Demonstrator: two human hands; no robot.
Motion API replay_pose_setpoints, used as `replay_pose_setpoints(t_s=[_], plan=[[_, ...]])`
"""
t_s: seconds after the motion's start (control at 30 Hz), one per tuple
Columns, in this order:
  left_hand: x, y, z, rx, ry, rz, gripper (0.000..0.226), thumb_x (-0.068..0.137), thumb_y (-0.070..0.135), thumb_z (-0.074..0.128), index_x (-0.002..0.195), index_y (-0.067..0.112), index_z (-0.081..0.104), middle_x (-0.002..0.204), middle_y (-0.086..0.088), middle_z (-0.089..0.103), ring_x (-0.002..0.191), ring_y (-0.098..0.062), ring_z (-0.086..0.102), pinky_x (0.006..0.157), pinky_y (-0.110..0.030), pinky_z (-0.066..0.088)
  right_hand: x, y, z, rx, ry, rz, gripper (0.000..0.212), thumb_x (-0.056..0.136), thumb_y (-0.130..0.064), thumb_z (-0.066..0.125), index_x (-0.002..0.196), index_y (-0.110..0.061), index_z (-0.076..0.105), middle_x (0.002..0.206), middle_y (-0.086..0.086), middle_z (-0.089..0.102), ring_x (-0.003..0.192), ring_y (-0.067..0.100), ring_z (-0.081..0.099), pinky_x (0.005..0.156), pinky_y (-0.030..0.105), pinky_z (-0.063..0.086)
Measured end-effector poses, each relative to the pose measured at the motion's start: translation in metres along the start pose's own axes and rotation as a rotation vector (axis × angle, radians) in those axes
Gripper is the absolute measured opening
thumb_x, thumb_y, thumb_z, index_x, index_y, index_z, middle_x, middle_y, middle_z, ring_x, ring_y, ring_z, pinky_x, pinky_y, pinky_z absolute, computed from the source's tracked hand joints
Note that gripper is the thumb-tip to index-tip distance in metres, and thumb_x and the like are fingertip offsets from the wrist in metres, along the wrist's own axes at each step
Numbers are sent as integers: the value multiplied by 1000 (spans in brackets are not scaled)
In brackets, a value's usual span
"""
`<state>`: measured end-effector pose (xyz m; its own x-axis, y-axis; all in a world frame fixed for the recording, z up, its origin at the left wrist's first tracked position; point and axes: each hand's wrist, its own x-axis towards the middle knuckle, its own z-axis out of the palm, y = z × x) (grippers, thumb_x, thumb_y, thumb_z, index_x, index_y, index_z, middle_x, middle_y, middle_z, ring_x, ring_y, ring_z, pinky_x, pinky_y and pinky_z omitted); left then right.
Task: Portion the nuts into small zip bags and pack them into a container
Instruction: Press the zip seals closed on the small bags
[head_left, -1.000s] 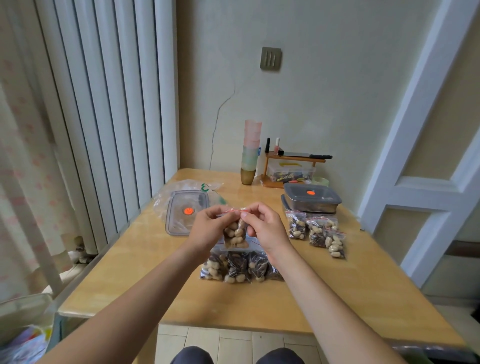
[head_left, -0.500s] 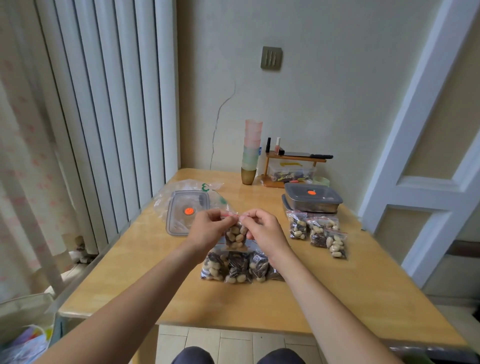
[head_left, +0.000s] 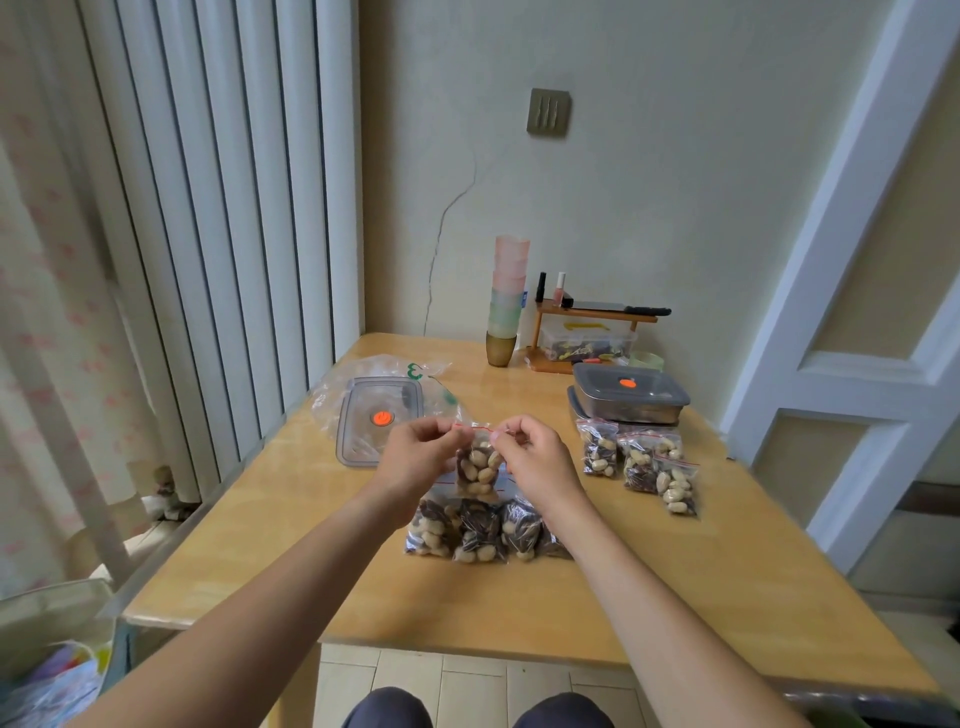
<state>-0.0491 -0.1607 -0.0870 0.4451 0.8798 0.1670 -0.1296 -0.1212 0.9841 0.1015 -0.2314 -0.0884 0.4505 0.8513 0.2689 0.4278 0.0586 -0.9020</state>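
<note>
On the left of the wooden table (head_left: 519, 613) lies a clear lid (head_left: 379, 415) with an orange spot, resting on a crumpled plastic bag (head_left: 332, 395), flat and untouched; just right of it the left hand (head_left: 415, 462) is curled, its thumb and forefinger pinching the left end of the red zip strip of a small zip bag (head_left: 478, 465); the bag hangs upright between the hands, above the table, about half full of pale nuts, over a row of filled bags (head_left: 478, 530) lying side by side near the front; the right hand (head_left: 540, 462) is curled likewise, its fingertips pinching the strip's right end.

The step in hand looks to be sealing this portion; to do it well, keep the strip taut and level between both pinches, let the nuts settle low so none sits in the track, then run thumb and forefinger along the whole strip from one end to the other, pressing until it closes; a nut or a fold caught in the zip would leave a gap, so a light squeeze of the bag afterwards would test it.

Further right, three sealed bags (head_left: 639, 467) lie near a lidded steel container (head_left: 628, 397), well apart from the hands; whether that box or another takes the bags I cannot tell.
</note>
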Motion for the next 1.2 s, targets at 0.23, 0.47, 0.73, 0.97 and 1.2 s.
replay_pose_setpoints(t_s=[0.23, 0.47, 0.73, 0.97, 1.2], plan=[[-2, 3, -2, 34, 1, 98, 13, 88, 10, 76, 85, -2, 75, 67, -1, 70, 57, -2, 60, 56, -15, 47, 0, -3, -4, -77, -49, -124, 15, 94, -25, 73, 83, -18, 68, 69, -20, 66, 66, -3, 56, 66, 14, 43], [-1, -10, 2, 196, 64, 174, 17, 96, 24, 66, 88, 10, 71, 79, -7, 72, 71, -11, 65, 64, -25, 52, 3, -7, 0, -125, -4, -106, 19, 91, -29, 77, 78, -19, 69, 64, -9, 54, 56, 1, 44, 54, 14, 36], [-2, -11, 2, 105, -90, 134, 20, 96, 22, 70, 89, 4, 71, 83, -11, 73, 77, -15, 66, 72, -29, 54, 3, -2, -11, -175, -115, -144, 14, 94, -25, 72, 82, -23, 65, 62, -9, 40, 59, 7, 36, 56, 24, 32], [-8, -33, 23, 608, -100, 352, 20, 88, 32, 62, 75, 17, 61, 68, 7, 63, 69, -8, 55, 67, -29, 45, 2, 21, -49, -179, -372, -2, 10, 92, -26, 77, 90, -17, 74, 64, -9, 50, 59, 6, 43, 61, 26, 35], [-8, -60, 50, 1031, -46, 568, 22, 85, 38, 41, 84, 19, 51, 83, 6, 50, 83, -17, 41, 72, -35, 34, -6, 50, -82, -203, -105, 29, 5, 91, -29, 75, 92, -24, 75, 82, -10, 71, 66, 1, 59, 67, 23, 46]])
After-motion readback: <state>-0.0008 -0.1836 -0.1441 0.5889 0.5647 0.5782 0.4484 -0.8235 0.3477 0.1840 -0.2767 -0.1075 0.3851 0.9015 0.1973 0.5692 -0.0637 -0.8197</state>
